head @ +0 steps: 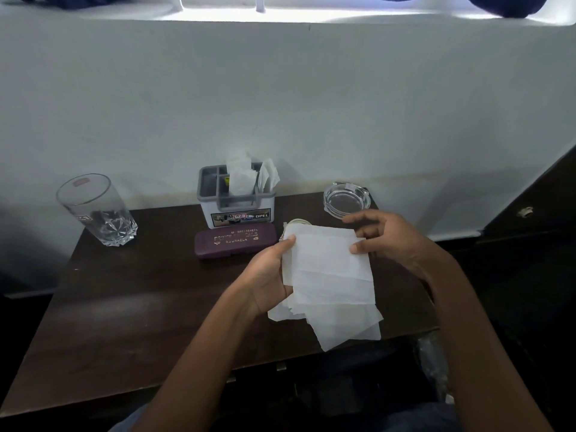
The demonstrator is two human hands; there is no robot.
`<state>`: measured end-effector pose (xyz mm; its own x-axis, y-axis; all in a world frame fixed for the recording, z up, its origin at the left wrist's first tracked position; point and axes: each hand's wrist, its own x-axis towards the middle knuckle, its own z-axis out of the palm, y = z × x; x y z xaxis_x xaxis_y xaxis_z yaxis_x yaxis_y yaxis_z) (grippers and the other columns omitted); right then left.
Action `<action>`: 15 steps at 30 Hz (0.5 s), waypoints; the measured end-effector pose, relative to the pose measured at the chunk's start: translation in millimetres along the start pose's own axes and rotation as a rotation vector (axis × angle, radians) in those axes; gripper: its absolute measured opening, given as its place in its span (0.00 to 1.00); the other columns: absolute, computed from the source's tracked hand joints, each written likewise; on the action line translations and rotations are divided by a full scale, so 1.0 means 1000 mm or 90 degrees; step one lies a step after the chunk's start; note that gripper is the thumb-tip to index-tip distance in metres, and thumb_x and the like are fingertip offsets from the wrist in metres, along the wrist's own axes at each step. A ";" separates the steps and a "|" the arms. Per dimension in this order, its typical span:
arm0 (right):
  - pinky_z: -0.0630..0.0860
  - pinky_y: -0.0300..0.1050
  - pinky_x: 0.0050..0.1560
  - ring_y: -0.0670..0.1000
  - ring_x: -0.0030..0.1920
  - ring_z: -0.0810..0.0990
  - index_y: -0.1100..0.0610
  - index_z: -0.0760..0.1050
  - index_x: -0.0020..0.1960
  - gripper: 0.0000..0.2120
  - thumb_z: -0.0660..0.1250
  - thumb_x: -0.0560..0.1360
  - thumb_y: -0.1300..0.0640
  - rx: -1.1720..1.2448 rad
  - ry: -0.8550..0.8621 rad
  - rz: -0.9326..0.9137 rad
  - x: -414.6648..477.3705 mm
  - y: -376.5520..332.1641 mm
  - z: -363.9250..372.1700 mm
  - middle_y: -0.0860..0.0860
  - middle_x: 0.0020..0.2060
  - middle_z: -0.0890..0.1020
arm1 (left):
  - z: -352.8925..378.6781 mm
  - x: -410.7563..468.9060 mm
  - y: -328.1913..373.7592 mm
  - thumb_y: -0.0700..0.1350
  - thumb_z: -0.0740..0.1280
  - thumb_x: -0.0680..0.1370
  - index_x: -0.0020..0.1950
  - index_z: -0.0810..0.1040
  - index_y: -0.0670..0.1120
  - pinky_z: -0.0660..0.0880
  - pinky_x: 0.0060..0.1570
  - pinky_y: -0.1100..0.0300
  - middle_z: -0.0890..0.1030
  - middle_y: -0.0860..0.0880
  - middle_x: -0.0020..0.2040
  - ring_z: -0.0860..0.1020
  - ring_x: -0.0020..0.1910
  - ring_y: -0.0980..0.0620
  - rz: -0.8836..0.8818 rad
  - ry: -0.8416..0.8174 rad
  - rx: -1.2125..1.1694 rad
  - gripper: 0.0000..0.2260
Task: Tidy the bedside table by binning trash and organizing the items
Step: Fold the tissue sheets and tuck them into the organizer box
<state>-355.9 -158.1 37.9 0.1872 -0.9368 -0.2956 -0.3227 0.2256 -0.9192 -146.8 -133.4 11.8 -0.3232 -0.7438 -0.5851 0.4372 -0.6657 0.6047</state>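
While both hands hold the white tissue sheets [330,275] above the dark wooden table [124,307], toward its 3 o'clock side, we note that the stack's long axis runs from 12 to 6 o'clock, with a loose corner pointing to 6. The left hand [268,275] grips the 9 o'clock edge, thumb on top. The right hand [386,238] pinches the 3 o'clock edge under its thumb. The sheets are thin, creased and rectangular. A grey plastic caddy [237,198] stands at 12, and a round glass ashtray [346,199] at 1.
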 end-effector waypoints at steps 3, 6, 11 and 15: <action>0.73 0.41 0.37 0.47 0.32 0.80 0.57 0.77 0.52 0.19 0.71 0.65 0.73 -0.006 0.008 -0.006 -0.001 0.003 -0.007 0.49 0.30 0.83 | -0.002 0.000 0.001 0.46 0.60 0.80 0.61 0.75 0.41 0.80 0.39 0.53 0.83 0.43 0.53 0.82 0.48 0.46 0.000 0.002 -0.010 0.14; 0.72 0.45 0.42 0.53 0.36 0.78 0.58 0.79 0.45 0.14 0.70 0.66 0.74 -0.005 0.046 -0.018 -0.005 0.006 -0.017 0.50 0.30 0.82 | -0.003 -0.002 0.004 0.47 0.60 0.80 0.60 0.75 0.41 0.78 0.39 0.53 0.83 0.44 0.51 0.82 0.48 0.46 0.003 0.009 -0.019 0.13; 0.75 0.34 0.31 0.46 0.32 0.76 0.55 0.79 0.32 0.11 0.67 0.63 0.70 0.135 0.076 -0.066 -0.020 -0.005 -0.027 0.46 0.27 0.79 | -0.004 -0.002 0.005 0.47 0.59 0.80 0.60 0.76 0.42 0.79 0.41 0.54 0.82 0.44 0.54 0.81 0.49 0.47 0.007 0.005 -0.034 0.14; 0.72 0.34 0.28 0.45 0.27 0.74 0.54 0.77 0.29 0.10 0.62 0.61 0.68 0.231 0.014 -0.141 -0.030 -0.031 -0.018 0.48 0.26 0.76 | -0.002 -0.002 0.003 0.47 0.59 0.80 0.61 0.76 0.42 0.77 0.45 0.53 0.82 0.45 0.52 0.81 0.49 0.47 0.003 -0.011 -0.033 0.14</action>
<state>-368.2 -141.8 79.6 0.1946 -0.9777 -0.0794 0.0715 0.0949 -0.9929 -142.8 -133.7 13.9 -0.3351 -0.7485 -0.5722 0.4821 -0.6580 0.5784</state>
